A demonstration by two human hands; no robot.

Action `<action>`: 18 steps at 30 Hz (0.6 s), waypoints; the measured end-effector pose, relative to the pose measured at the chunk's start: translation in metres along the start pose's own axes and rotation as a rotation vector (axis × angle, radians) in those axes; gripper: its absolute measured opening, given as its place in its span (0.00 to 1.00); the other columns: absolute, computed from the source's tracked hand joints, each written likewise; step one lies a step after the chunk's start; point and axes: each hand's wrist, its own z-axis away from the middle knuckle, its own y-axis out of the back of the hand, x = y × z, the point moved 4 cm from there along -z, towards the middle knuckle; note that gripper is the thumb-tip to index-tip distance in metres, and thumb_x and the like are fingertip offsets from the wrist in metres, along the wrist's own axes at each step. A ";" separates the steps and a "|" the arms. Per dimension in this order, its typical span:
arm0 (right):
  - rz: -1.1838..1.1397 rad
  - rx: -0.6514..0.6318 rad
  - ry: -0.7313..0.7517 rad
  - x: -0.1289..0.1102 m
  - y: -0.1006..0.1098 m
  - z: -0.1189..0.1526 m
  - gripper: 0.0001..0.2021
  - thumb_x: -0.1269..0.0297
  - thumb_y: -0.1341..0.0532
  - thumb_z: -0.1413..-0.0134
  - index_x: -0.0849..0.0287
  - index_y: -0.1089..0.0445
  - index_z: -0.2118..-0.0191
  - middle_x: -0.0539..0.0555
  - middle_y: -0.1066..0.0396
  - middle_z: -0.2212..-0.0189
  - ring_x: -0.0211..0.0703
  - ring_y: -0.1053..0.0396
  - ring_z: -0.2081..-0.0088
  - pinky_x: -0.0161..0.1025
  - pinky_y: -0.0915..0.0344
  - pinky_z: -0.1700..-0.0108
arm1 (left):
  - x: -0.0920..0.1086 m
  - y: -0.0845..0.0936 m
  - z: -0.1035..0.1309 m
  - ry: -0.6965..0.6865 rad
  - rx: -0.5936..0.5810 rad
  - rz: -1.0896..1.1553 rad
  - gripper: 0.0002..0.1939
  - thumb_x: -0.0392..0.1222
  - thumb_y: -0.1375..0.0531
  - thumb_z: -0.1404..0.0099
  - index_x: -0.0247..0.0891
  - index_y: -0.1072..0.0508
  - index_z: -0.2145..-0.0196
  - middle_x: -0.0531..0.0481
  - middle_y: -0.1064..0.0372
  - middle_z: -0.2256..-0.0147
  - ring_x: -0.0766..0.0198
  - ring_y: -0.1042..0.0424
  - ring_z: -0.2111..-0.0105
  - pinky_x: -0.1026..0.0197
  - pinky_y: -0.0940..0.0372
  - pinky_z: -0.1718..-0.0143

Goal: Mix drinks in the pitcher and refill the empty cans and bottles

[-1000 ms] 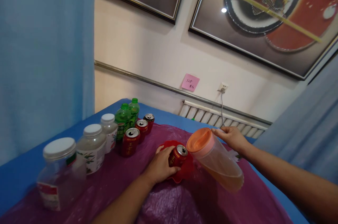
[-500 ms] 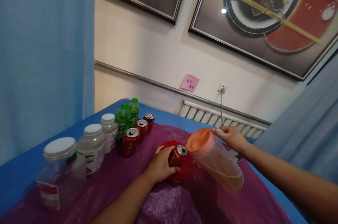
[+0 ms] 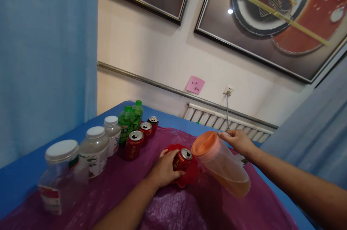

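Note:
My left hand (image 3: pixel 166 169) is wrapped round a red drink can (image 3: pixel 182 160), which leans a little to the right over a red scalloped dish (image 3: pixel 192 172). The can's top is opened. With my right hand (image 3: pixel 238 141) I grip a clear plastic pitcher (image 3: pixel 226 170) by its far side; the handle itself is mostly hidden. An orange lid (image 3: pixel 205 145) covers the pitcher. The pitcher is tilted left, its lid close to the can's top, and pale brownish liquid lies along its lower side. Whether any liquid is flowing cannot be made out.
To the left stand several red cans (image 3: pixel 134 145), two green bottles (image 3: pixel 126 123) and clear jars with white lids (image 3: pixel 96 150). Purple plastic sheeting (image 3: pixel 173 208) covers much of the blue table (image 3: pixel 116 109). Behind are a radiator (image 3: pixel 208 118) and a wall socket (image 3: pixel 228 90).

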 end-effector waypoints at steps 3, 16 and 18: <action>-0.003 -0.019 -0.031 0.000 0.000 0.000 0.28 0.35 0.41 0.56 0.51 0.53 0.81 0.42 0.54 0.87 0.32 0.52 0.84 0.33 0.55 0.83 | 0.000 0.000 0.000 -0.004 0.002 -0.001 0.36 0.44 0.27 0.53 0.44 0.28 0.46 0.46 0.25 0.46 0.43 0.30 0.42 0.40 0.51 0.33; -0.004 -0.011 -0.004 0.000 0.000 0.000 0.28 0.36 0.41 0.55 0.51 0.54 0.82 0.42 0.54 0.87 0.33 0.52 0.84 0.34 0.56 0.82 | -0.002 -0.001 0.000 0.011 -0.005 -0.003 0.38 0.45 0.27 0.53 0.42 0.29 0.44 0.43 0.26 0.44 0.42 0.32 0.41 0.40 0.52 0.32; -0.010 -0.007 -0.002 0.000 0.000 0.000 0.28 0.36 0.40 0.55 0.51 0.53 0.82 0.43 0.53 0.87 0.33 0.52 0.84 0.34 0.56 0.82 | -0.002 -0.001 0.000 0.006 -0.005 0.001 0.37 0.45 0.27 0.53 0.43 0.29 0.44 0.44 0.26 0.45 0.43 0.31 0.42 0.40 0.52 0.32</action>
